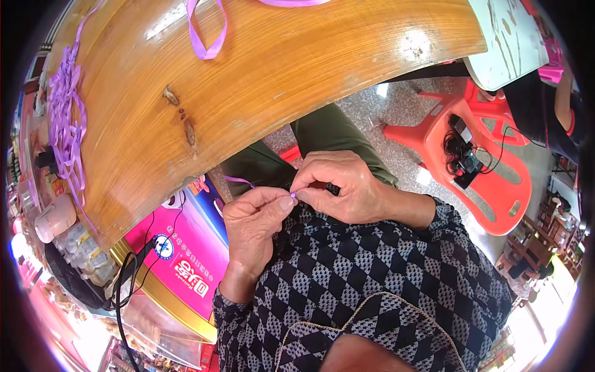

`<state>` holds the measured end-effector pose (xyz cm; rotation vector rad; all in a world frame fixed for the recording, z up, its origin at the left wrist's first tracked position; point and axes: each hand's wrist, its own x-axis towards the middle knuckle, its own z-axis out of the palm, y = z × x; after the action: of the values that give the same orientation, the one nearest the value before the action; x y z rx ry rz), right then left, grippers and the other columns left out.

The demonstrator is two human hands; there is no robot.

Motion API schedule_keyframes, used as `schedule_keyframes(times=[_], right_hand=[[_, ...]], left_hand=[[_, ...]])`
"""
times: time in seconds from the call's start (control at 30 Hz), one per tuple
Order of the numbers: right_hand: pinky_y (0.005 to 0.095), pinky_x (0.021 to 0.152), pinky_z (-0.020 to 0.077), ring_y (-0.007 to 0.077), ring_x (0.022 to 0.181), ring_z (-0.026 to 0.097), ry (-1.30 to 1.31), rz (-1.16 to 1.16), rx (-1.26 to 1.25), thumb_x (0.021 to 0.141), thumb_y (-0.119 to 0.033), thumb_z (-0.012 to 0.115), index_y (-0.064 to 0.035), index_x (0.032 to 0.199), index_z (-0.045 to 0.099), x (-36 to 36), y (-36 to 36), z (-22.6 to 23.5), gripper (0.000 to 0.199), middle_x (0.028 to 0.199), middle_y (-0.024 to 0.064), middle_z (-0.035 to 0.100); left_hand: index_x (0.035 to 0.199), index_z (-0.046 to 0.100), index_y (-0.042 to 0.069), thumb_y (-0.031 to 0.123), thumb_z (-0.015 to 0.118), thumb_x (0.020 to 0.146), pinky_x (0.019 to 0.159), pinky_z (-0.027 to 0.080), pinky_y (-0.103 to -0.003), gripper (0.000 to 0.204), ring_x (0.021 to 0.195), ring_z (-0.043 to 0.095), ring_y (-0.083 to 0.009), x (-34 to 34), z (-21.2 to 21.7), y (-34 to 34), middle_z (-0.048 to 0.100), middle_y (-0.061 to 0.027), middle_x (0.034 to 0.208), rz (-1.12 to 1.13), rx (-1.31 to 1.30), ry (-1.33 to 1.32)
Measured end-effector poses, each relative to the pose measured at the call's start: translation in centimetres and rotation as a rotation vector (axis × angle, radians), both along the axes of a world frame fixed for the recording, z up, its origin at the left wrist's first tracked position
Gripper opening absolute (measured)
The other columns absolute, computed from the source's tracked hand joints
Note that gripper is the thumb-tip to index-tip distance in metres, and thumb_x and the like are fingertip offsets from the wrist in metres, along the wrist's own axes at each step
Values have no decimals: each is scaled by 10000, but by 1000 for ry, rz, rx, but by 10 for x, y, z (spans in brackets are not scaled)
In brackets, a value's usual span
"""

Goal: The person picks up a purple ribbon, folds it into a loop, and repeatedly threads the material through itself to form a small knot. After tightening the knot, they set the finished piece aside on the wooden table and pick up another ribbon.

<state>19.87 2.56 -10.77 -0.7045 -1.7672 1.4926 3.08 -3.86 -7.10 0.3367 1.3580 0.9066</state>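
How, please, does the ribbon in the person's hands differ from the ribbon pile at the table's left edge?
The held ribbon is pinched by the left hand and right hand, while the ribbon pile lies untouched along the left edge of the table. The held ribbon shows only a short piece; the ribbon pile shows many long, tangled strands. Both are light purple.

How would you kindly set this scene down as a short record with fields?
Left hand: thumb and fingers pinching a purple ribbon
Right hand: pinching the same ribbon, fingertips close to the left's
Position: both hands above the lap, short of the wooden table
Table, left edge: tangled purple ribbon heap
Table, far side: purple ribbon loop
Right side: red plastic seat bearing black cables and devices
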Motion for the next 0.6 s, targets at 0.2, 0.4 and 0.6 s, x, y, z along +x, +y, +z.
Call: schedule_keyframes(times=[0.2,0.4,0.6], right_hand=[[308,483,393,249,554,507,50,-147,238,626,108,588,6,723,538,-10,-5,-10,149,656,102,532],[311,450,354,262,505,454,-5,-274,445,584,117,577,-3,689,505,-13,-6,-14,175,627,95,491],[249,480,367,98,584,482,-23,-124,-203,669,96,569,5,706,560,-1,-11,-6,100,666,54,537]], left_hand=[[884,651,-19,71,682,804,518,348,-150,124,595,466,-18,2,-1,-3,605,16,742,-25,62,-18],[862,629,-37,42,680,780,520,371,-179,125,561,480,-73,13,4,-8,596,-26,702,-46,182,169],[857,622,-44,58,696,764,528,380,-192,158,566,487,-83,8,1,-7,609,-44,713,7,102,-6]])
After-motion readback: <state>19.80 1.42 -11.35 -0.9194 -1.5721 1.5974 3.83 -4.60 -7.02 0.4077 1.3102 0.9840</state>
